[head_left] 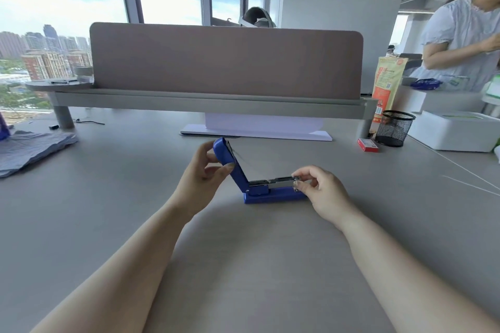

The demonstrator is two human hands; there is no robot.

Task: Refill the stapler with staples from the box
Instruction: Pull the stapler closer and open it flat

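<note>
Both bare forearms are reaching forward from the bottom corners and coming closer together toward the middle of the view. The left hand (201,170) is standing with the wrist bent a little, its thumb and curled fingers pinching the raised blue lid of the stapler (259,192). The right hand (320,192) is lying lower, palm turned down, and its thumb and forefinger are closing on the front end of the metal rail.

Black wire-mesh pen cup (395,128) sits beside a white plastic box (457,131), crumpled grey-blue cloth (32,150) far left, brown desk divider panel (226,59) behind.
</note>
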